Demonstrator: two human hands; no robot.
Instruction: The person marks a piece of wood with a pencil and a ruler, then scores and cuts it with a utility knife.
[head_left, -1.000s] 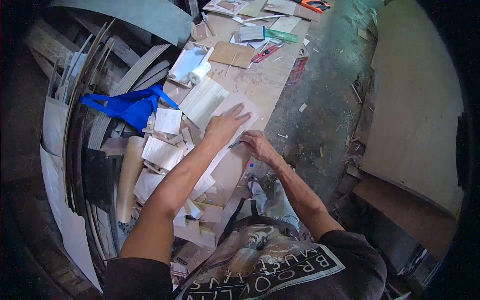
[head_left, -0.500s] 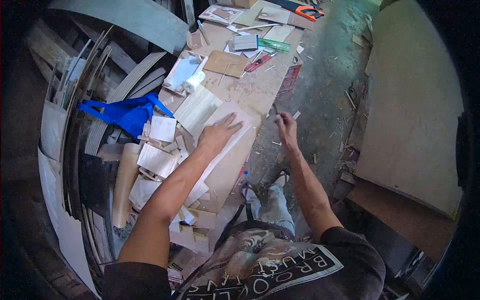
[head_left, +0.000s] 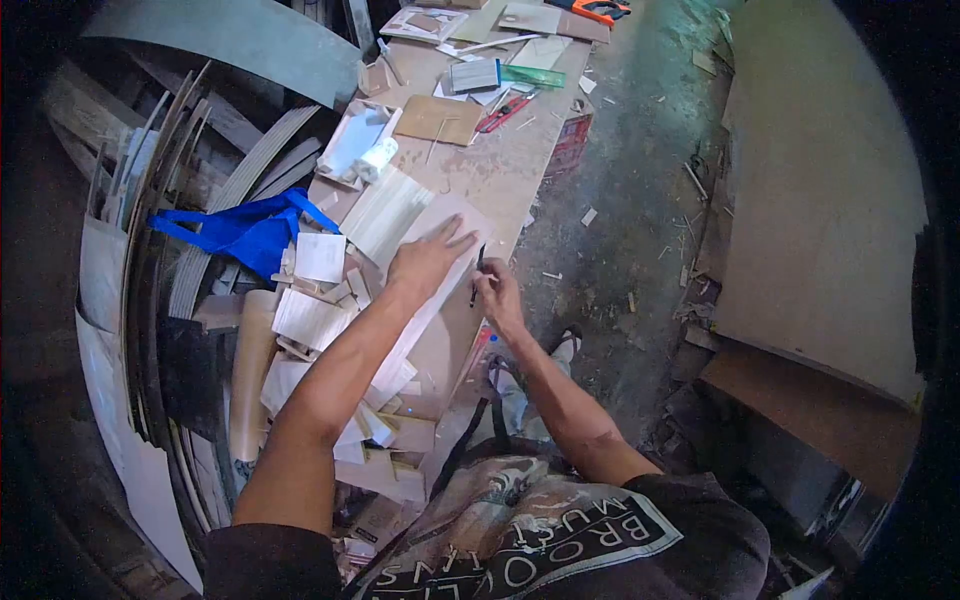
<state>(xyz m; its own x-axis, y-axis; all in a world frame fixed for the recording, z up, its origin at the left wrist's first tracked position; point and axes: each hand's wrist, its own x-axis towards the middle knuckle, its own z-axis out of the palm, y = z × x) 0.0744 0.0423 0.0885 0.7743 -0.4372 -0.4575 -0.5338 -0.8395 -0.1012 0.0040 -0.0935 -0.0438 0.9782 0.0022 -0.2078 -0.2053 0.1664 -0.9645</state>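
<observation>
My left hand (head_left: 432, 262) lies with its fingers spread on a long pale sheet (head_left: 447, 212) on the workbench. Just to its right, at the bench's edge, my right hand (head_left: 496, 290) pinches a thin dark pen-like tool (head_left: 480, 262), held close to the sheet's right edge. A light wood-grained panel (head_left: 387, 213) sits beside the sheet on the left.
Offcuts (head_left: 312, 318) pile up left of my left forearm, near a blue bag (head_left: 245, 232) and a brown roll (head_left: 250, 375). Farther up the workbench (head_left: 490, 180) are a brown board (head_left: 440, 120) and a red cutter (head_left: 505, 113). A large panel (head_left: 825, 200) stands at right.
My right hand has moved left from over the floor to the sheet's edge, with the dark tool in it. My left hand stays pressed on the sheet. The view has shifted slightly.
</observation>
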